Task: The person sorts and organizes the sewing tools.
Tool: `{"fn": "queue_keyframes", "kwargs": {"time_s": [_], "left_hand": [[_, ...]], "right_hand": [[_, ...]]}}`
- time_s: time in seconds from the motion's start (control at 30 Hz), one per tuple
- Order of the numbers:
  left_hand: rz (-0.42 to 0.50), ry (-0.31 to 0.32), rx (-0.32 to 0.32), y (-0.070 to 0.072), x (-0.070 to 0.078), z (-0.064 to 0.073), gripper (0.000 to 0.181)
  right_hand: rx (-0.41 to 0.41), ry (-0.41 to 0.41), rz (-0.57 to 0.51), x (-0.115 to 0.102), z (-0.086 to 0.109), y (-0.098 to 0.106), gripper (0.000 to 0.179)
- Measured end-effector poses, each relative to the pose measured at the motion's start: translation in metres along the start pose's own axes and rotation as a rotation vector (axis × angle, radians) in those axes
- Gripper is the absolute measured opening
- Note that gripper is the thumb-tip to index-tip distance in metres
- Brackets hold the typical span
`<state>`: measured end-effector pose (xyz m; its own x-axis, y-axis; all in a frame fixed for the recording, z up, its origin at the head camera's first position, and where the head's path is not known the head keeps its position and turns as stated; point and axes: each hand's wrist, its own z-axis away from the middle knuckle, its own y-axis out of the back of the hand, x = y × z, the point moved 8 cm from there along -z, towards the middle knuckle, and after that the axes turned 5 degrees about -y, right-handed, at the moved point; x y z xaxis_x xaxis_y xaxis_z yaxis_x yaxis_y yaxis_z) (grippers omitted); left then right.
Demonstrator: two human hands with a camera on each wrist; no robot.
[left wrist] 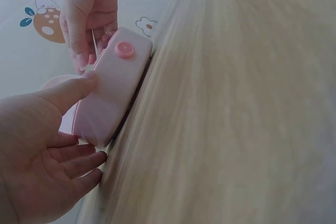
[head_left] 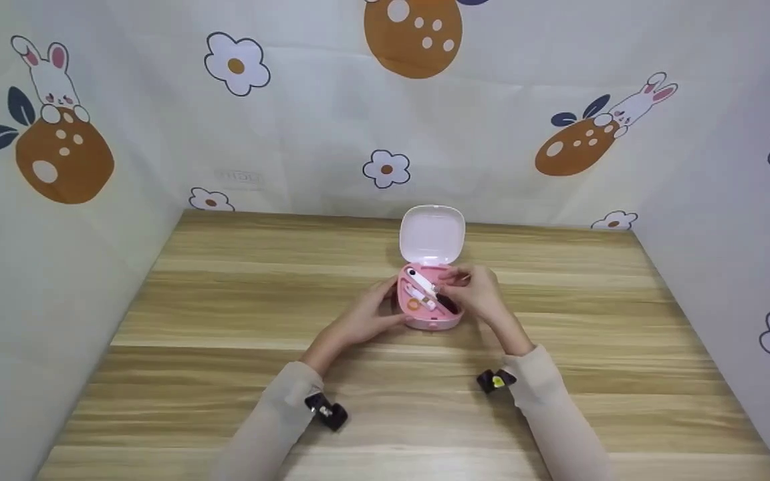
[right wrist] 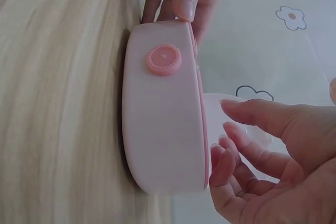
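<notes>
A small pink case [head_left: 433, 325] stands on the table with its whitish lid [head_left: 432, 235] raised at the back. My left hand [head_left: 370, 314] holds the case at its left side, thumb on the front rim and fingers round the side. Over the right part of the tray, my right hand [head_left: 478, 292] has its fingers loosely bent, the tips close to a long white piece with a dark round spot [head_left: 420, 279]. Nothing shows gripped between them. Inside also lie a white-and-pink piece [head_left: 420, 296], a small orange ring [head_left: 414, 304] and a dark piece [head_left: 448, 304].
The wood-grain table [head_left: 238, 280] extends around the case. Pale printed cloth walls [head_left: 318, 120] rise behind it and on both sides. A black wrist camera sits on the left sleeve [head_left: 285, 394] and another on the right sleeve [head_left: 542, 387].
</notes>
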<state>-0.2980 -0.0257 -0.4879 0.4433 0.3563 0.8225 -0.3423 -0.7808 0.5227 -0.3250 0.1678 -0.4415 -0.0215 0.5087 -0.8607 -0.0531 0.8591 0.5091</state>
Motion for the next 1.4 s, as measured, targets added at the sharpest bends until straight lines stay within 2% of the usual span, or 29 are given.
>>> {"fn": "queue_keyframes", "kwargs": {"time_s": [0.33, 0.53, 0.77, 0.93, 1.23, 1.4], "left_hand": [[0.007, 0.022, -0.008, 0.000, 0.001, 0.000, 0.084], [0.012, 0.039, -0.001, 0.000, -0.001, 0.001, 0.084], [0.030, 0.032, -0.002, 0.000, -0.002, 0.001, 0.083], [0.016, 0.015, -0.001, 0.000, 0.000, 0.001, 0.081], [0.007, 0.044, -0.009, 0.000, 0.000, 0.001, 0.082], [0.002, 0.038, -0.008, -0.001, 0.000, 0.001, 0.082]], "right_hand": [[-0.029, 0.031, 0.030, 0.004, 0.005, 0.010, 0.018], [-0.045, 0.050, 0.013, 0.007, 0.010, 0.017, 0.018], [-0.058, 0.067, 0.053, 0.009, 0.017, 0.025, 0.017], [-0.084, 0.090, 0.034, 0.011, 0.022, 0.028, 0.021], [-0.122, 0.092, 0.039, 0.021, 0.033, 0.037, 0.022], [-0.136, 0.077, 0.063, 0.028, 0.041, 0.043, 0.021]]}}
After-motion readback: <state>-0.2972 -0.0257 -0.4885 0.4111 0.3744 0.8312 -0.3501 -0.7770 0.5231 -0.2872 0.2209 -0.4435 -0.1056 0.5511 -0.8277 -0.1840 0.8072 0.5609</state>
